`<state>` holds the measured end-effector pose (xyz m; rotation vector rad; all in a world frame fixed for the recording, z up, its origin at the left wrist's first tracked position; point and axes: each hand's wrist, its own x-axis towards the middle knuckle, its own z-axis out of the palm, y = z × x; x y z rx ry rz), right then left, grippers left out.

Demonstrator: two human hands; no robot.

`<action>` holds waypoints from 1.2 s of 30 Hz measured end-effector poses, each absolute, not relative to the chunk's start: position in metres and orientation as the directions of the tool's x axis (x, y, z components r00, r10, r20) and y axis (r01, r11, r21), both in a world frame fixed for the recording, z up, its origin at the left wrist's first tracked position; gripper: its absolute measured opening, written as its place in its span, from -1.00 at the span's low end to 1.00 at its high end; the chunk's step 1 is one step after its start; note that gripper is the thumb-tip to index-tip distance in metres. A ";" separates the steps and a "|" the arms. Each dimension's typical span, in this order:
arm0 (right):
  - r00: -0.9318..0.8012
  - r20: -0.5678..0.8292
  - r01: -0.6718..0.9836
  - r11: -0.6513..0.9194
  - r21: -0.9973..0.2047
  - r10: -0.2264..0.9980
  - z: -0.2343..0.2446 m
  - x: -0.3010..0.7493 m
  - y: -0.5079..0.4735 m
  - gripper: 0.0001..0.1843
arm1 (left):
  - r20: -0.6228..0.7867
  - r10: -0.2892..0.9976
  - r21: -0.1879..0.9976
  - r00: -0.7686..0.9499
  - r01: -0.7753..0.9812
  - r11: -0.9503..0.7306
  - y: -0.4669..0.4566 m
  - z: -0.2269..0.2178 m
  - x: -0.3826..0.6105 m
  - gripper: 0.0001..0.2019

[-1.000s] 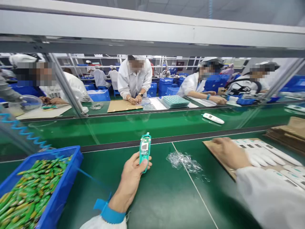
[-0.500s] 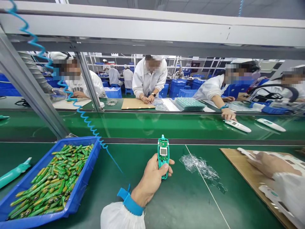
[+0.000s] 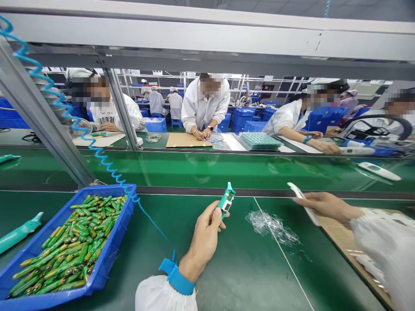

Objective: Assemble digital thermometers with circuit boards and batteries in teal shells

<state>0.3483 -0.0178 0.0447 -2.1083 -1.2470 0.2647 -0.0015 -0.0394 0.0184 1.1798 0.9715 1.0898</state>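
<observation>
My left hand (image 3: 202,239) is closed round a teal device half with a green circuit board (image 3: 226,201), held upright and tilted right above the green mat. To its right, my right hand (image 3: 324,204) grips a white cover piece (image 3: 303,202), lifted off the cardboard sheet (image 3: 340,235) that carries more white covers. A crumpled clear plastic bag (image 3: 274,224) lies on the mat between my hands.
A blue bin (image 3: 110,246) full of green batteries sits at the left, with a blue coiled cable (image 3: 81,134) hanging over it. A teal part (image 3: 19,233) lies at far left. White devices (image 3: 379,171) ride the green conveyor (image 3: 194,170). Several co-workers sit across it.
My right hand has picked a white cover off the cardboard and lifted it toward the middle. My left hand has tilted the teal board to the right.
</observation>
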 end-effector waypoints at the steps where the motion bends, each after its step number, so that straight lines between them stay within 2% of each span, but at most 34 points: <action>1: 0.402 -0.088 0.575 -0.327 -0.750 0.911 0.052 0.328 -0.017 -0.57 | -0.003 0.981 0.995 0.195 -0.096 0.022 -0.039 0.017 -0.002 -0.43; 2: 0.226 -0.226 0.431 -0.306 -0.849 0.947 0.058 0.304 -0.019 -0.51 | 0.010 0.984 0.997 0.177 -0.074 0.003 -0.038 0.016 -0.001 -0.45; 3: 0.101 -0.267 0.296 -0.286 -0.912 0.958 0.061 0.278 -0.021 -0.46 | 0.022 0.987 0.998 0.161 -0.064 -0.012 -0.039 0.015 -0.001 -0.46; 7: -0.219 -0.248 -0.081 -0.271 -0.959 0.944 0.046 0.180 -0.034 -0.42 | 0.063 0.990 0.997 0.128 -0.051 -0.057 -0.040 0.014 0.001 -0.53; 9: -0.239 -0.197 -0.209 -0.249 -0.946 0.951 0.029 0.152 -0.038 -0.37 | 0.066 0.989 0.997 0.131 -0.053 -0.059 -0.040 0.014 0.001 -0.55; 14: -0.109 -0.126 -0.409 -0.160 -0.898 0.986 0.004 0.143 -0.038 -0.27 | 0.011 0.994 1.000 0.111 -0.010 -0.010 -0.036 0.012 -0.002 -0.55; 18: -0.106 -0.130 -0.457 -0.165 -0.874 0.986 -0.001 0.150 -0.038 -0.33 | 0.010 0.995 1.000 0.099 -0.003 -0.010 -0.038 0.011 0.001 -0.55; 22: -0.148 -0.155 -0.450 -0.206 -0.869 0.977 -0.006 0.152 -0.039 -0.31 | 0.038 0.984 0.999 0.175 0.030 -0.044 -0.039 0.013 0.001 -0.56; 27: -0.179 -0.154 -0.385 -0.213 -0.898 0.972 -0.006 0.158 -0.039 -0.31 | 0.055 0.975 0.979 0.214 0.181 -0.096 -0.038 0.016 -0.006 -0.56; 33: -0.166 -0.121 -0.238 -0.159 -0.958 0.979 -0.006 0.160 -0.037 -0.29 | 0.130 0.949 0.947 0.288 0.248 -0.205 -0.039 0.019 -0.009 -0.57; 36: -0.199 -0.104 -0.236 -0.151 -0.960 0.974 -0.004 0.160 -0.038 -0.31 | 0.180 0.931 0.926 0.318 0.264 -0.270 -0.038 0.018 -0.010 -0.60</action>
